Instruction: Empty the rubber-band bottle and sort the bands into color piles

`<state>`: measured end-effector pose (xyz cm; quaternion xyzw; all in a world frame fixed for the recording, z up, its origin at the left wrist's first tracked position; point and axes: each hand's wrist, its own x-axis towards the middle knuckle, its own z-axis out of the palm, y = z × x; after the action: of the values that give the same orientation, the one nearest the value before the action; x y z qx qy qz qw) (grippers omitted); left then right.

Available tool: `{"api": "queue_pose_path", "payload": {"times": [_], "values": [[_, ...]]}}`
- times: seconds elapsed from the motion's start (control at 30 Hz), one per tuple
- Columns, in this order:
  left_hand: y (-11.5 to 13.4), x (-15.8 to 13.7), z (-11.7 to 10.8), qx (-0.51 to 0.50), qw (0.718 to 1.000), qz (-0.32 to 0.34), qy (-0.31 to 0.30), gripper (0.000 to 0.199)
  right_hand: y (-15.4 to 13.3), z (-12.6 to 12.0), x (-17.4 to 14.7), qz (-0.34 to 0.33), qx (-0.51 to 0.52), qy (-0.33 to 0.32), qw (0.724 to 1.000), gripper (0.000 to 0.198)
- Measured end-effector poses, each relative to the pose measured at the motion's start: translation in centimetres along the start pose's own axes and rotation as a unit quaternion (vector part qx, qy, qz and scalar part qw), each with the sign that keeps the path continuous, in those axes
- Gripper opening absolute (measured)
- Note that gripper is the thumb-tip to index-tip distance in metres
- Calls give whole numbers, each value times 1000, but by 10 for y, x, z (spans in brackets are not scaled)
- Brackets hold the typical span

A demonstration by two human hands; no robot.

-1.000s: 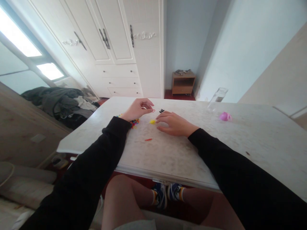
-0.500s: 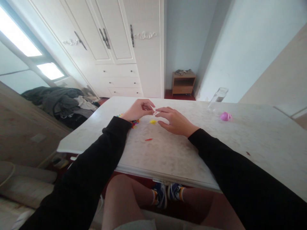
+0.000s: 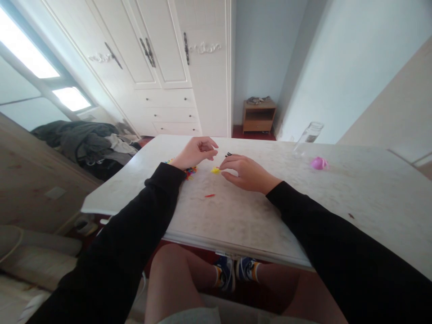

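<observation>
My left hand (image 3: 200, 151) hovers over the white table (image 3: 236, 216), its fingers curled loosely and a gap between thumb and fingertips. A pile of small multicoloured pieces (image 3: 191, 172) lies beside and partly behind its wrist. Palm down, my right hand (image 3: 248, 172) has its thumb and fingers apart, with the fingertips right by a small yellow piece (image 3: 215, 170). A tiny reddish bit is at the index fingertip; whether it is touched I cannot tell. Small black pieces (image 3: 228, 154) show just beyond the right fingers. Closer to me lies a thin red piece (image 3: 209, 195).
A clear glass bottle (image 3: 309, 133) stands at the table's far right edge, with a pink-purple object (image 3: 319, 163) in front of it. A small dark brown scrap (image 3: 351, 216) lies on the right. Beyond the table are a white wardrobe (image 3: 209, 90) and a wooden nightstand (image 3: 259, 118).
The tiny reddish loop between my fingertips is gone from there; a reddish bit now shows by the yellow piece. My right fingers have lowered slightly, and black pieces show behind them.
</observation>
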<state>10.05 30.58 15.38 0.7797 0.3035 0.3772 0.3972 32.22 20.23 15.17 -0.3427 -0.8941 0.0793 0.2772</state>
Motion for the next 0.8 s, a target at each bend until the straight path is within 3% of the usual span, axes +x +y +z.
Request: {"api": "queue_pose_path", "payload": {"times": [0.13,0.23,0.53,0.8], "values": [[0,3,-1,2,999,7,41,17,-21,0,-1,-2,146,-78,986,21],[1,4,-1,11,999,11,51,14,-32,2,-1,-17,201,-112,973,19],[-4,5,-8,97,992,13,79,9,-33,4,-1,-40,187,-128,973,17],[-13,4,-25,205,974,-42,90,20,-35,5,-2,-27,182,-109,977,20]]}}
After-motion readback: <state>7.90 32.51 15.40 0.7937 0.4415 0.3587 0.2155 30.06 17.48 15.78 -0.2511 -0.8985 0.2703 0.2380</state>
